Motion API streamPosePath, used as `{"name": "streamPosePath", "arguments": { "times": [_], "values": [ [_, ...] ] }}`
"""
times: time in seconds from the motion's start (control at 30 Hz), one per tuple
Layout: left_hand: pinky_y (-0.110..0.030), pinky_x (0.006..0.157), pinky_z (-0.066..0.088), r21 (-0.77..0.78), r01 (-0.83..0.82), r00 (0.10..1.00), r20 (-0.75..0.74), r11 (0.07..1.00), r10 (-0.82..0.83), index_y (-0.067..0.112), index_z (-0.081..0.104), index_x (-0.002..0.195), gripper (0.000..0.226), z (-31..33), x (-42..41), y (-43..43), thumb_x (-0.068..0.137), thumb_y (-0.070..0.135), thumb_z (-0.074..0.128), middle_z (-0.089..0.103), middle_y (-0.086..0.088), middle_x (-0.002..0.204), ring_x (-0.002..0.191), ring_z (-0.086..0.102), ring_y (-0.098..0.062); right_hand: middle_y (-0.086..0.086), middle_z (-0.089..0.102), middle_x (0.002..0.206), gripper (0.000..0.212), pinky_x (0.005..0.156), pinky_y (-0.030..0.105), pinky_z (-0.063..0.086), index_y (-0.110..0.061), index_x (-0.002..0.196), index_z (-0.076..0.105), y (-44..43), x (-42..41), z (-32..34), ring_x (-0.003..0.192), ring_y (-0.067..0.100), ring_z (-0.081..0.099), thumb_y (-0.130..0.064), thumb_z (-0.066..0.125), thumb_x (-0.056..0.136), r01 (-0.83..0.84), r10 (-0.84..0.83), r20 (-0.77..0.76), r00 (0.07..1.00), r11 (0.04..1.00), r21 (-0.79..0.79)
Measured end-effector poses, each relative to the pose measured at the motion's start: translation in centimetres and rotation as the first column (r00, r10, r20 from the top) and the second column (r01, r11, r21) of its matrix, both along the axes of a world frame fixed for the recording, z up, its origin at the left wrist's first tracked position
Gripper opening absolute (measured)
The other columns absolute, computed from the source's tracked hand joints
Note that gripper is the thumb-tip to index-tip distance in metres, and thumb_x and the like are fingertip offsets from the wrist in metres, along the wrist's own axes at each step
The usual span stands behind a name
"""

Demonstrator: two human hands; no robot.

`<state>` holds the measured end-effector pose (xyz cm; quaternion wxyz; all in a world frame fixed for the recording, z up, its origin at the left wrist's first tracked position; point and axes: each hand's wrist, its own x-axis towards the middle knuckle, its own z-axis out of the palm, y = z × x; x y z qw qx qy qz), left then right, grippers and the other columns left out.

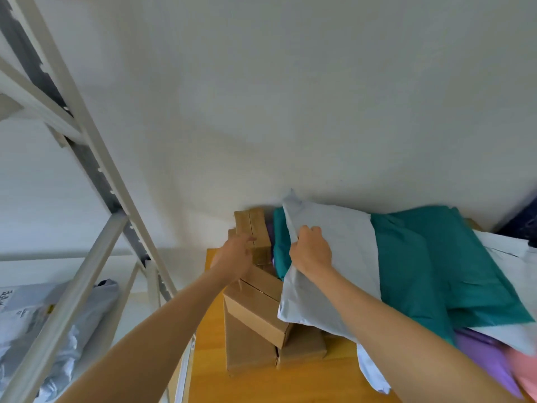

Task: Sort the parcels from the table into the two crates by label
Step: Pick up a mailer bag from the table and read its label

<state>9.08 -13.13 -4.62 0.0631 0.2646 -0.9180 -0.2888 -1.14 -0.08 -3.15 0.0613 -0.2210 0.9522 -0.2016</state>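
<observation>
Both hands at the table (209,359)
Our right hand (311,253) grips the grey mailer (340,242) lying on the table; our left hand (234,258) touches a box (257,225), grip too blurred to tell. Shelf bag (23,306) print: unreadable.

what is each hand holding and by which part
The right hand grips the grey mailer bag by its left edge. The left hand rests on a cardboard box; a grip cannot be told.

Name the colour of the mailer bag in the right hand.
The mailer bag is pale grey, shown best in the head view, gripped by the right hand.
</observation>
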Motion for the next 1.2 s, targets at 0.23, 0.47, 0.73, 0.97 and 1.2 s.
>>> {"name": "streamPosePath", "arguments": {
  "times": [0.23,0.47,0.73,0.97,1.2],
  "values": [
    [-0.028,0.100,0.047,0.167,0.116,0.992,-0.067,0.979,-0.106,0.019,0.052,0.133,0.041,0.3,-2.0,3.0,0.095,0.006,0.042,0.057,-0.001,0.132,0.116,0.055,-0.018,0.005,0.053,0.090,0.005,0.067,0.030,0.033,-0.011,0.089,0.047,3.1,-1.3,5.2,0.081,0.025,0.049,-0.012,0.045,0.093,0.053,-0.039,0.075,0.996,0.982,-0.182],
    [-0.017,0.059,0.043,0.437,0.154,0.988,-0.077,0.886,-0.134,0.013,0.050,0.133,0.042,1.6,-4.7,6.9,0.095,-0.001,0.038,0.060,-0.006,0.107,0.077,0.056,-0.015,0.009,0.044,0.077,0.016,0.060,0.033,0.038,-0.012,0.073,0.046,7.9,-3.7,10.7,0.072,0.023,0.043,0.001,0.046,0.083,0.134,-0.068,0.209,0.975,0.938,-0.320],
    [-0.038,0.088,0.051,0.861,-0.095,0.981,-0.004,0.500,0.192,0.019,0.047,0.115,0.023,3.5,-6.9,12.9,0.100,0.037,0.047,0.055,-0.004,0.115,0.103,0.056,-0.022,0.017,0.065,0.098,0.008,0.062,0.032,0.053,-0.005,0.101,0.058,14.3,-3.3,16.4,0.080,0.026,0.063,-0.008,0.053,0.095,0.227,0.052,0.425,0.904,0.783,-0.579],
    [-0.043,0.082,0.052,0.998,-0.048,0.960,0.038,0.031,0.276,0.018,0.056,0.115,0.045,3.6,-5.9,17.2,0.095,0.056,0.042,0.063,-0.010,0.116,0.108,0.059,-0.030,0.009,0.065,0.083,0.010,0.073,0.032,0.049,-0.011,0.085,0.060,19.1,-2.5,19.4,0.074,0.022,0.060,-0.006,0.058,0.093,0.230,0.186,0.467,0.864,0.680,-0.696],
    [-0.049,0.086,0.049,0.999,-0.037,0.992,0.033,0.031,0.125,0.013,0.055,0.120,0.047,4.0,-4.3,19.4,0.095,0.050,0.042,0.058,-0.018,0.121,0.112,0.056,-0.036,0.008,0.066,0.082,0.012,0.060,0.025,0.052,-0.010,0.084,0.059,23.8,-2.6,20.0,0.068,0.018,0.063,-0.004,0.057,0.094,0.254,0.197,0.496,0.846,0.669,-0.698]
  ]
}}
